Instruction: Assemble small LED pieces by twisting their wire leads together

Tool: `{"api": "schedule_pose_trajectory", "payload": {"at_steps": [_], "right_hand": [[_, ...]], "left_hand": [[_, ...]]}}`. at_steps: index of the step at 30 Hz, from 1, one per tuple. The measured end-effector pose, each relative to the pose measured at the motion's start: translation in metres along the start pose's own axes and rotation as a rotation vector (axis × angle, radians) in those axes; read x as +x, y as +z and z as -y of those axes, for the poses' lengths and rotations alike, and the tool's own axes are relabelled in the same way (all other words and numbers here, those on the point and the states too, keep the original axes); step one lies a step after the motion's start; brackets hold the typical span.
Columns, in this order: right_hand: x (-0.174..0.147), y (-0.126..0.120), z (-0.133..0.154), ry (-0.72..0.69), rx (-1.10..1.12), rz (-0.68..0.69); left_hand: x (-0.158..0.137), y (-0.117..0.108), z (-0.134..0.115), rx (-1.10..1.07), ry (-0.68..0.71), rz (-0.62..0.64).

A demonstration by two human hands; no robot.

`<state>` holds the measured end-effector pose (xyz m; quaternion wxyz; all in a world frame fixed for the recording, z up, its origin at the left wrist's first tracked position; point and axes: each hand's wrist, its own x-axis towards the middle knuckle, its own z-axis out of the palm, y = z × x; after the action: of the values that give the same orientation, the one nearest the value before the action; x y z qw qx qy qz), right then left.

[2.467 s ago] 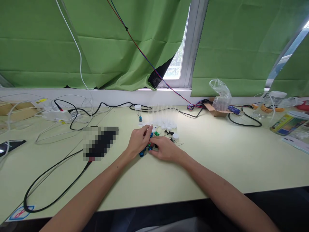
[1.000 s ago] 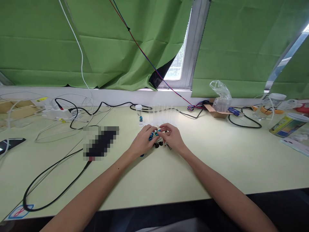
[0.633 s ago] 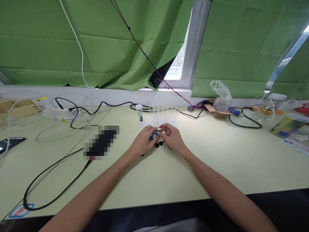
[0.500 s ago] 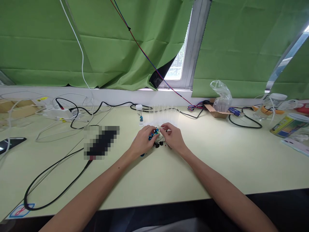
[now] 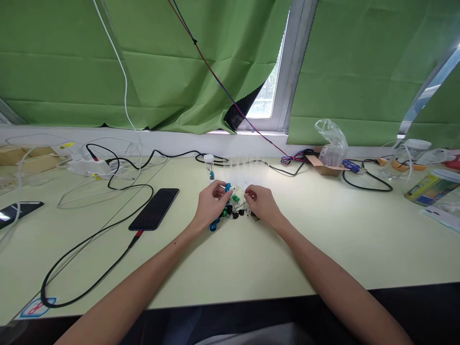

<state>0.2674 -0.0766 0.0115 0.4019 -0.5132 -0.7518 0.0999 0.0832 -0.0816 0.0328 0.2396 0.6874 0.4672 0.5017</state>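
My left hand (image 5: pixel 211 205) is closed, with a small blue electronic component (image 5: pixel 228 186) pinched at its fingertips. Across the pile, my right hand (image 5: pixel 264 206) has its thumb and forefinger pressed together; whatever lies between them is too small to make out. Between the hands is a loose heap of tiny parts: a green piece (image 5: pixel 235 197), black round pieces (image 5: pixel 241 212) and thin wire leads. Further blue pieces (image 5: pixel 213 227) lie by the left wrist. Behind the left hand stands a clear vial with a white cap (image 5: pixel 208 158), a blue part inside it.
Several clear tubes (image 5: pixel 246 170) stand behind the hands. A phone (image 5: pixel 154 209) plugged into a black cable lies left. At the back right are a small cardboard box (image 5: pixel 325 167) with a plastic bag and a yellow-labelled jar (image 5: pixel 431 188). A power strip (image 5: pixel 89 165) sits back left.
My left hand has lifted and drawn slightly left, bringing the blue component up clear of the heap. My right hand has moved slightly right, exposing more of the parts.
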Motion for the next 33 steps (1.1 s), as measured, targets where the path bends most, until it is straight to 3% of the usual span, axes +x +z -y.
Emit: {"api": "schedule_pose_trajectory", "payload": {"at_steps": [15, 33], "right_hand": [[-0.0036, 0.0019, 0.0004, 0.038, -0.271, 0.295], [-0.0050, 0.0012, 0.0041, 0.079, -0.259, 0.344]], "left_hand": [[-0.0021, 0.0017, 0.0013, 0.003, 0.016, 0.002], [-0.0028, 0.0026, 0.0029, 0.014, 0.018, 0.017]]}}
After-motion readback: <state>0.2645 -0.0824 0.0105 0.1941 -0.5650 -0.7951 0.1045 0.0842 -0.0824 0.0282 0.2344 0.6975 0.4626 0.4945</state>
